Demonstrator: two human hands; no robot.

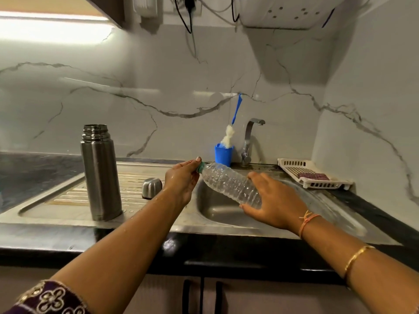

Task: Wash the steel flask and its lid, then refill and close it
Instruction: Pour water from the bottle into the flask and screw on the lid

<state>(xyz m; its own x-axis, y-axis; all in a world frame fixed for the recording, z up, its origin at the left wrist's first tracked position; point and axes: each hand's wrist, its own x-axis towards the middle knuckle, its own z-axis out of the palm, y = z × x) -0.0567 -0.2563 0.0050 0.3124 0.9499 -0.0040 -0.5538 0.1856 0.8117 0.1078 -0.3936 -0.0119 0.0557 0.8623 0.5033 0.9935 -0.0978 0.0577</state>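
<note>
The steel flask (pixel 100 173) stands upright and uncapped on the sink's drainboard at the left. Its steel lid (pixel 151 187) rests on the drainboard to the flask's right. Over the sink basin (pixel 217 211) I hold a clear plastic water bottle (pixel 229 183) tilted, neck to the left. My left hand (pixel 181 181) pinches the bottle's green cap (pixel 200 167). My right hand (pixel 271 201) grips the bottle's lower body.
A blue cup (pixel 223 155) with a bottle brush (pixel 233 123) stands behind the basin beside the tap (pixel 249 141). A white slotted tray (pixel 313 173) with a dark cloth sits at the right. Dark counter (pixel 34 173) lies to the left.
</note>
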